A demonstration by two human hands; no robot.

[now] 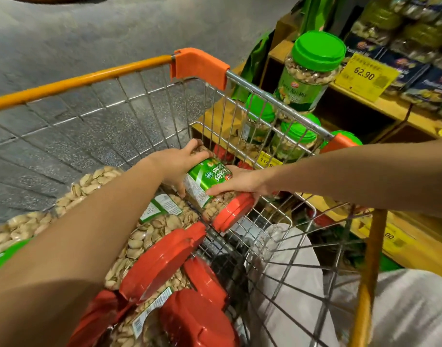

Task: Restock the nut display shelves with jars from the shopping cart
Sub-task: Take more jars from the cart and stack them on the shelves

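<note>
Both my hands hold one pistachio jar with a green label and a red lid, lying tilted inside the wire shopping cart. My left hand grips its bottom end at the far side. My right hand wraps the jar near the lid. Several more red-lidded pistachio jars lie below in the cart. The wooden display shelf stands to the right, with a green-lidded nut mix jar on it.
More green-lidded jars sit on the lower shelf behind the cart's wire side. Yellow price tags hang on the shelf edges. Bagged nuts fill the upper right. Grey floor lies beyond the cart's orange rim.
</note>
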